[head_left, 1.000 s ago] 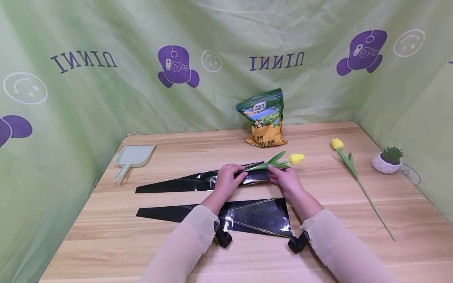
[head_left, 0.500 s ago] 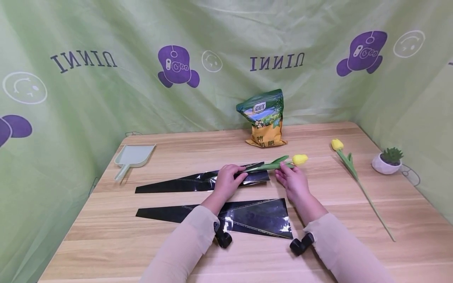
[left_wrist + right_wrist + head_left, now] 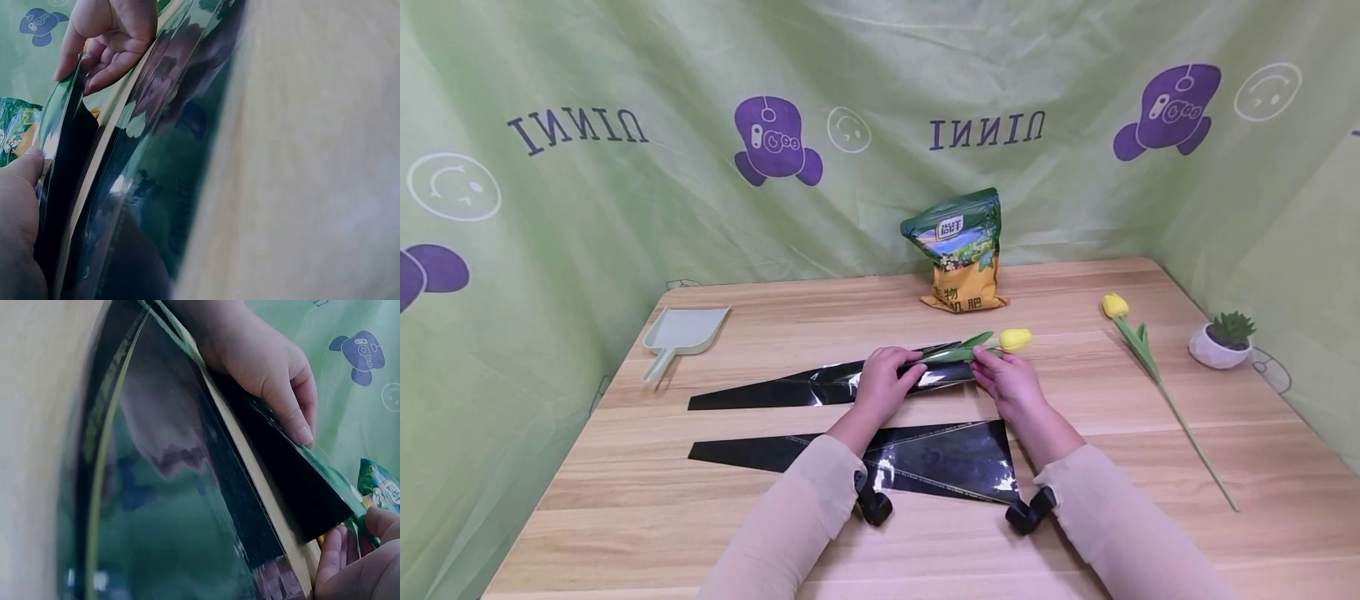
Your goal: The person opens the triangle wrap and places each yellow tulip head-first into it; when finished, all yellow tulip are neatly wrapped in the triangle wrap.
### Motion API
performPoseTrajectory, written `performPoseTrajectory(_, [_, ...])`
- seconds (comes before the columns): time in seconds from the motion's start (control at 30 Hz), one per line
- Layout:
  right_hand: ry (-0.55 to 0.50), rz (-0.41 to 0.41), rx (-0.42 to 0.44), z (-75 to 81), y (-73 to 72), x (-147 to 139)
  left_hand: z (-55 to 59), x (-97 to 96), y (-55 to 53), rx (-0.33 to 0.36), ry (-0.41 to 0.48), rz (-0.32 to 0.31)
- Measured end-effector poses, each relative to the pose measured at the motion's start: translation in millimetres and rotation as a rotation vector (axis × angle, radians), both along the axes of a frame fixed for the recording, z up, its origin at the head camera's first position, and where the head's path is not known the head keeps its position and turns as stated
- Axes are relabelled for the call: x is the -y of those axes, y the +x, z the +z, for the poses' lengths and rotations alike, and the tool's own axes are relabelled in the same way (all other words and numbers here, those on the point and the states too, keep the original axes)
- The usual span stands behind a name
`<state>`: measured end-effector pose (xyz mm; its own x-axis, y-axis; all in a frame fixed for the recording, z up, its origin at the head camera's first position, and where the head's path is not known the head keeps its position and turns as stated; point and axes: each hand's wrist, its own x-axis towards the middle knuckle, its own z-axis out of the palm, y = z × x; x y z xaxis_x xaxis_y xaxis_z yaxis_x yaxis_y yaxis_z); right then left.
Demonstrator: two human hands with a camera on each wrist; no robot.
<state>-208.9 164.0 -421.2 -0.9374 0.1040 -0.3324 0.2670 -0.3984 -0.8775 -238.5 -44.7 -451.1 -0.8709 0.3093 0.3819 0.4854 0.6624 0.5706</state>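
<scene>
A yellow tulip (image 3: 1015,340) with green leaves lies with its lower part inside a shiny black flower sleeve (image 3: 775,390); the bloom sticks out at the wide right end. My left hand (image 3: 883,383) grips the sleeve near its mouth, thumb on the near side and fingers over the top. At the mouth, my right hand (image 3: 1009,385) pinches the tulip's green leaf and stem just below the bloom. In the right wrist view the leaf (image 3: 359,525) shows between thumb and fingers. The rest of the stem is hidden by the black film.
Nearer me lies a second black sleeve (image 3: 940,458), flat under my forearms. Another yellow tulip (image 3: 1157,375) rests at the right, beside a potted succulent (image 3: 1220,342). A fertilizer bag (image 3: 964,254) stands at the back, and a grey dustpan (image 3: 683,333) lies back left.
My right hand slid right along the tulip, then came back left with it, so the bloom sits closer to the sleeve's mouth. My left hand has stayed in place on the sleeve.
</scene>
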Motion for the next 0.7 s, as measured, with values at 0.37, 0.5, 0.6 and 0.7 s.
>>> performPoseTrajectory(0.37, [-0.002, 0.013, -0.006, 0.0, -1.2, 3, 1.2, 0.7, 1.0, 0.003, -0.009, 0.001])
performPoseTrajectory(0.5, [0.009, 0.052, -0.038, -1.0, 0.8, -3, 2.7, 0.6, 2.2, 0.010, -0.006, -0.001])
performPoseTrajectory(0.6, [0.039, 0.108, -0.072, -0.8, 2.8, -12, 2.9, 0.6, 3.0, 0.014, -0.005, -0.004])
performPoseTrajectory(0.7, [0.091, 0.167, -0.108, 0.7, 3.9, -23, 2.9, 0.8, 3.3, 0.016, -0.005, -0.002])
